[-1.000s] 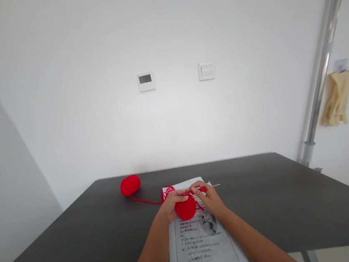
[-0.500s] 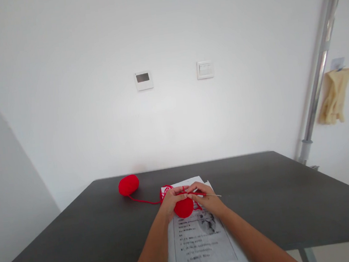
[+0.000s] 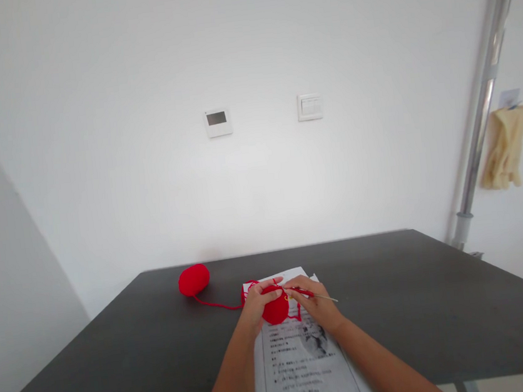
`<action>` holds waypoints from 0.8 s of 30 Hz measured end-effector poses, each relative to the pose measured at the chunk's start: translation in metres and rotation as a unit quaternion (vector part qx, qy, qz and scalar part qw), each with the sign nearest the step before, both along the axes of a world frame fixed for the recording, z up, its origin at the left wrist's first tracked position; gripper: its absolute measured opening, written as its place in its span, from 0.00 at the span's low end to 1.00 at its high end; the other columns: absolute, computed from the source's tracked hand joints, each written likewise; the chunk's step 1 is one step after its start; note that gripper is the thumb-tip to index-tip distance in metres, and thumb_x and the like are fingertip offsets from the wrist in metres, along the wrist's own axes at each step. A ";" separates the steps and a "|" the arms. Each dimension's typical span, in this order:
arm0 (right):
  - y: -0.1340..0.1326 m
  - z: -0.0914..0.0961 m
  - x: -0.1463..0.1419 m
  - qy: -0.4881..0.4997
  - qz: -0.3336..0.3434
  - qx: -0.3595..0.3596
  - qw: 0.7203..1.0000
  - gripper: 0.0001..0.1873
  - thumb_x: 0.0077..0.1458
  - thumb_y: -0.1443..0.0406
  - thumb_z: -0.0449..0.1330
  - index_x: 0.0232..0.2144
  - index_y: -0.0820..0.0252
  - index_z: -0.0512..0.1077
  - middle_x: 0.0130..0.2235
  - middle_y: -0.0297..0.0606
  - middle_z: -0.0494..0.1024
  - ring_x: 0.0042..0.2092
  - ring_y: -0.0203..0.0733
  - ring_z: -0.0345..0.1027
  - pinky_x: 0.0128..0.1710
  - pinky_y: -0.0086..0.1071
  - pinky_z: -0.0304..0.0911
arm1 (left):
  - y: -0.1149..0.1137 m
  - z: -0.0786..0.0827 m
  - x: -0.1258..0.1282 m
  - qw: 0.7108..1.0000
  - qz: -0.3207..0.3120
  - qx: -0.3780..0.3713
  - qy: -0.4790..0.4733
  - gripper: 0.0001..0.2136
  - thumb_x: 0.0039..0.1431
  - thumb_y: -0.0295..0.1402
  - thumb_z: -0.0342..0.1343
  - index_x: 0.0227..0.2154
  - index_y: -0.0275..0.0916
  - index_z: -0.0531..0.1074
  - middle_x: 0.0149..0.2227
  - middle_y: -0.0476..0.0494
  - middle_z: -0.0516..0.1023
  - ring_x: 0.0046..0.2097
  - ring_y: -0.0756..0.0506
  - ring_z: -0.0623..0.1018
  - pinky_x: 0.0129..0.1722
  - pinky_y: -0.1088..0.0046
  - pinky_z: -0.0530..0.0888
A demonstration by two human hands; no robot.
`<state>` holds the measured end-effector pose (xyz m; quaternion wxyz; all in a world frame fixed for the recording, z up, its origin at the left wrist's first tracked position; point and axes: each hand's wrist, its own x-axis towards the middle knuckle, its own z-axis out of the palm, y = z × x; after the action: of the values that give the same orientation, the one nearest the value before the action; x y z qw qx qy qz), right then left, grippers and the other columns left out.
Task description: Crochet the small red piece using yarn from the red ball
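My left hand [image 3: 257, 305] is closed on a round red crocheted piece [image 3: 275, 311], held just above a printed paper sheet [image 3: 304, 367]. My right hand [image 3: 316, 308] pinches a thin crochet hook [image 3: 311, 294] whose red-gripped front end meets the piece's top edge; its metal tail points right. A red yarn strand [image 3: 217, 303] runs left from the piece to a red yarn ball [image 3: 194, 280] lying on the dark table [image 3: 420, 304]. Some loose yarn loops lie behind my left hand.
A white wall stands close behind the table, carrying a small display panel [image 3: 218, 122] and a light switch [image 3: 310, 107]. At the right a metal pole [image 3: 482, 101] rises, with cream gloves [image 3: 505, 148] hanging beside it.
The hook's metal tail has swung from pointing right and level to pointing right and down. Both hands stayed at the red piece with small finger shifts; the view wobbled slightly.
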<state>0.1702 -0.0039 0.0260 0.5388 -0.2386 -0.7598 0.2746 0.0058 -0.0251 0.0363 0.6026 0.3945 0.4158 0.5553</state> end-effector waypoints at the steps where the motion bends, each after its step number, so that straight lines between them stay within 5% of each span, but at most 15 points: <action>1: -0.001 0.001 0.000 0.003 -0.002 0.005 1.000 0.09 0.55 0.61 0.57 0.34 0.56 0.77 0.34 0.39 0.78 0.38 0.42 0.71 0.42 0.34 0.65 | -0.001 0.001 0.000 1.000 0.002 0.001 -0.006 0.25 0.32 0.31 0.69 0.40 0.31 0.75 0.27 0.40 0.80 0.28 0.47 0.76 0.29 0.74 0.68; 12: -0.007 0.008 0.001 0.040 0.019 -0.053 0.998 0.11 0.54 0.59 0.58 0.35 0.57 0.77 0.36 0.42 0.79 0.40 0.45 0.71 0.43 0.38 0.66 | -0.005 0.009 -0.005 0.999 0.009 -0.015 -0.034 0.20 0.36 0.26 0.66 0.38 0.30 0.76 0.26 0.40 0.79 0.26 0.49 0.75 0.28 0.76 0.68; 24: -0.004 0.010 0.004 0.020 0.049 -0.063 0.997 0.10 0.53 0.60 0.59 0.32 0.58 0.77 0.34 0.40 0.79 0.37 0.43 0.72 0.39 0.34 0.66 | 0.005 -0.007 -0.021 0.997 -0.020 -0.049 -0.055 0.19 0.37 0.27 0.66 0.37 0.29 0.76 0.24 0.41 0.77 0.23 0.51 0.73 0.25 0.77 0.65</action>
<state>0.1746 -0.0077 0.0357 0.5236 -0.2288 -0.7411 0.3524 -0.0148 -0.0199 0.0295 0.6540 0.3417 0.4012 0.5428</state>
